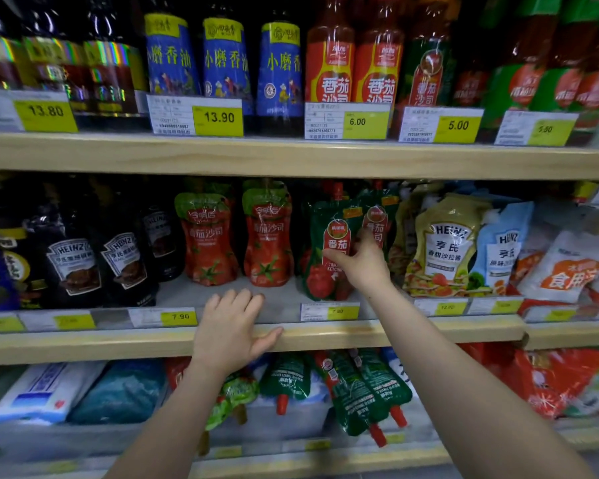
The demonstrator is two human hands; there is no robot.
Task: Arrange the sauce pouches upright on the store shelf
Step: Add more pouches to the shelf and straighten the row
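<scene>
Now right hand (362, 262) on green pouch (325, 250)

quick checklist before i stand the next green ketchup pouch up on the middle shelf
1. Right hand has hold of the front green ketchup pouch: cannot tell, fingers lie on its face, a full grip is not visible.
2. That pouch upright: ok, cap on top, slight lean.
3. Left hand free: not ok, it rests on the middle shelf edge.
4. Bare shelf space in front of the two red tomato pouches: ok.
5. More green pouches waiting: ok, the pouches on the lower shelf lie caps toward the front.
6. Second green pouch behind is standing: ok.
</scene>
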